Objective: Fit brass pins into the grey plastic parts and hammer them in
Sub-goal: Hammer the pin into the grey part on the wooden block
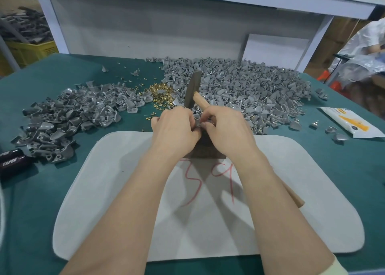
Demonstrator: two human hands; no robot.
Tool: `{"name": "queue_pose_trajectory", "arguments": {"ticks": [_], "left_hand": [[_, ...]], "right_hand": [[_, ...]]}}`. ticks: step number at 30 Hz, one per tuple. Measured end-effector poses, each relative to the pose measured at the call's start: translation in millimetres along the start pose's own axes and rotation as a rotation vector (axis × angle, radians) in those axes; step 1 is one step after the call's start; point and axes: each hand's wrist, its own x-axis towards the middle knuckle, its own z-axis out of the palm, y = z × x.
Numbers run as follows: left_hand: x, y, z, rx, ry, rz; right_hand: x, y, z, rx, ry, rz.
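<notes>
Shiny brass pins [161, 95], matt grey plastic parts [239, 87]

One wide-angle camera on the person's head faces forward and down over the teal cloth-covered bench [52, 191], close above the left hand [175, 129] and right hand [227, 129] at centre; a white back panel [145, 31] rises at twelve o'clock.

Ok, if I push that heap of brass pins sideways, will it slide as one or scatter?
Probably scatter: the brass pins lie loose, with strays spread over the green table cover. They look like round headed pins, so they are apt to roll, though the heads may curb that. Small and smooth, they would likely slip from a pinch.
</notes>
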Motion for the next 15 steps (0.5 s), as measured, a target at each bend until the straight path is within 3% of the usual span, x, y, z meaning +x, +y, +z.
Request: {"name": "queue_pose_trajectory", "arguments": {"ticks": [15], "left_hand": [[-0.6,3.0,-1.3,0.047,-0.021,0.028]], "right_hand": [[5.0,-4.7,-5.7,-0.170,-0.090,-0.086]]}}
